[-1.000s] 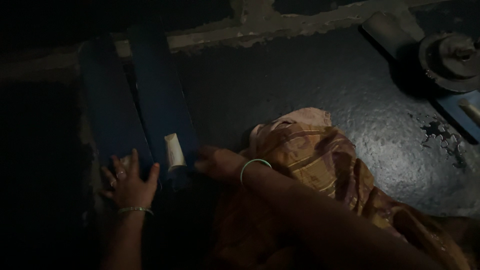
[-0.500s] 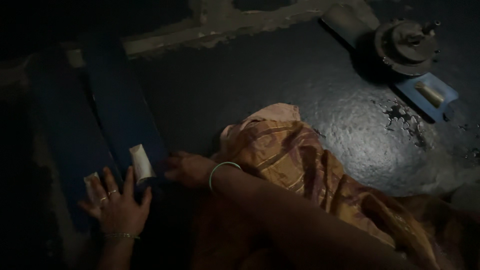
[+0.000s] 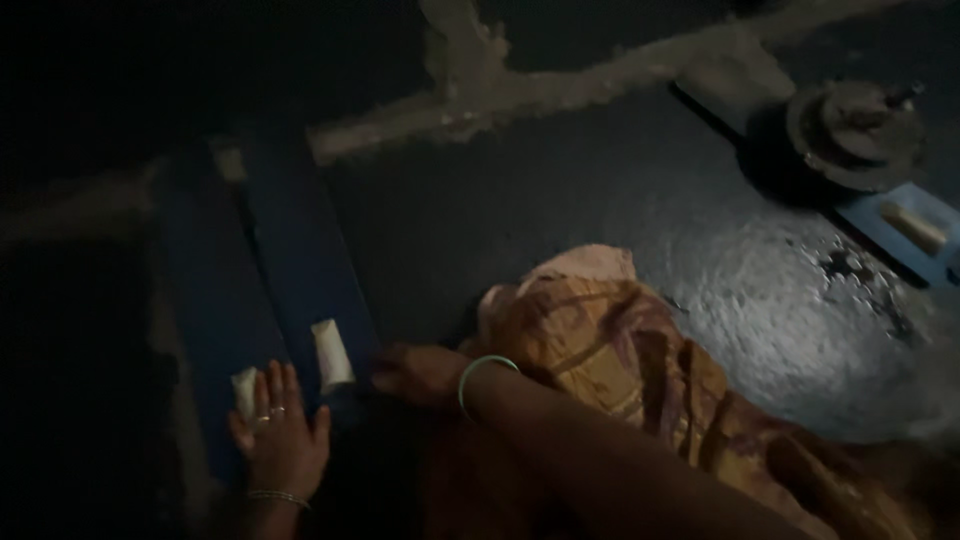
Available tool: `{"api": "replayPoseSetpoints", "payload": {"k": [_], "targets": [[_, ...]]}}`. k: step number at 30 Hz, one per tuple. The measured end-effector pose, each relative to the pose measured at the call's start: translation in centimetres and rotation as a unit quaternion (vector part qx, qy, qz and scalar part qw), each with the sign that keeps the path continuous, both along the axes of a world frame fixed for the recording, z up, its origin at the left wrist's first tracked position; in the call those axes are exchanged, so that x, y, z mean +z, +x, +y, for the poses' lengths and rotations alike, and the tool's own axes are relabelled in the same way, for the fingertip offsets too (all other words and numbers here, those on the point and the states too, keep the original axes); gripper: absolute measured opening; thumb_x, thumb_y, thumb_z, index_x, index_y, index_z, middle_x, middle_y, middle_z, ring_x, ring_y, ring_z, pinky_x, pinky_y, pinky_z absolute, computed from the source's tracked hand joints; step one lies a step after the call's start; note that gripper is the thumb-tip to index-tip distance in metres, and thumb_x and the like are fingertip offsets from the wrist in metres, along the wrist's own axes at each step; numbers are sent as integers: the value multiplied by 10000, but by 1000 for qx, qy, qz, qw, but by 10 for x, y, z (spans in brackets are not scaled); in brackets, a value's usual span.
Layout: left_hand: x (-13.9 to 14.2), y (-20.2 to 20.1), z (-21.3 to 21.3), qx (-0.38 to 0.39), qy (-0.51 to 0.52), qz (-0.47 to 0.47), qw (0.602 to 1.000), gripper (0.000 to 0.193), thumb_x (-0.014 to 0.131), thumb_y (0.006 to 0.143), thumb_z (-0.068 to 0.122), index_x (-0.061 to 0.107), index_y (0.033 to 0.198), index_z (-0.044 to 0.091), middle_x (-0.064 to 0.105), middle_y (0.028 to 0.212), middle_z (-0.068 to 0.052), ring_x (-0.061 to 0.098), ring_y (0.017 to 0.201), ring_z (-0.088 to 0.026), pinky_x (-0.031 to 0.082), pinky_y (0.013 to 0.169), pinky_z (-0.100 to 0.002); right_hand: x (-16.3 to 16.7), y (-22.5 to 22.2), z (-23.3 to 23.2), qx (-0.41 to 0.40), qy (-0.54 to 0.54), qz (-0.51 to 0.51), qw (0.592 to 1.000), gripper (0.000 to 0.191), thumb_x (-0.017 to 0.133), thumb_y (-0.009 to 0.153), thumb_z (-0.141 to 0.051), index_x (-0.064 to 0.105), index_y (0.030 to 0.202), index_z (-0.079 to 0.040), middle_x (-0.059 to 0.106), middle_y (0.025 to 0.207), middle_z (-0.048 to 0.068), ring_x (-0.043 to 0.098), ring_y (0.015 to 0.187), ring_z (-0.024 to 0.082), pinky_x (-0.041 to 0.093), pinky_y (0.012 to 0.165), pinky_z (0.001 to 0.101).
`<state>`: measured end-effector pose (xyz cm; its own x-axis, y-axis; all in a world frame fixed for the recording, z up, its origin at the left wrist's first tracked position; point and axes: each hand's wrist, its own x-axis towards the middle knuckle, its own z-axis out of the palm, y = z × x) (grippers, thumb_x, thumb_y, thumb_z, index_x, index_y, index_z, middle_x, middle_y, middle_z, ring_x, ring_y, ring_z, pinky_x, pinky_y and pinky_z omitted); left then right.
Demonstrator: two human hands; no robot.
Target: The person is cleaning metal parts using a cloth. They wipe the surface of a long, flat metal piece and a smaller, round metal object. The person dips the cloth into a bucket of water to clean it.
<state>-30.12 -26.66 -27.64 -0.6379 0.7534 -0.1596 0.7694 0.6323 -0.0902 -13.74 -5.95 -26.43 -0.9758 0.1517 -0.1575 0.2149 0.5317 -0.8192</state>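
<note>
Two long blue boards [image 3: 300, 260] lie side by side on the dark, rough floor [image 3: 560, 220], running from near left toward the far pale seam. The left hand [image 3: 280, 435] rests flat with fingers spread on the near end of the left board, touching a small pale roll [image 3: 243, 392]. A second pale roll [image 3: 332, 353] lies on the right board, just left of the right hand [image 3: 420, 370], whose fingers look loosely curled, grasping nothing. Crumpled orange cloth [image 3: 640, 370] lies to the right; the glossy floor beyond it is open.
</note>
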Motion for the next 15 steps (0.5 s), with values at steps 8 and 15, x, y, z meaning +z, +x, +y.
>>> {"api": "replayPoseSetpoints", "payload": {"k": [8, 15], "targets": [[43, 16, 25, 25, -144, -97, 984, 1021, 496, 951, 685, 16, 1619, 82, -54, 1714, -149, -64, 1573, -326, 50, 1199, -632, 5, 6, 13, -4, -140, -68, 988, 457, 570, 984, -295, 580, 1402, -110, 652, 1353, 176, 629, 1243, 312, 494, 1037, 418], [59, -3, 49, 6, -218, -149, 965, 1049, 567, 951, 700, 14, 1644, 139, -93, 1729, -122, -81, 1587, -337, 63, 1235, -648, 11, 4, 19, -50, -153, -177, 971, 410, 627, 962, -311, 652, 1299, -80, 690, 1272, 177, 657, 1188, 307, 514, 1009, 414]]}}
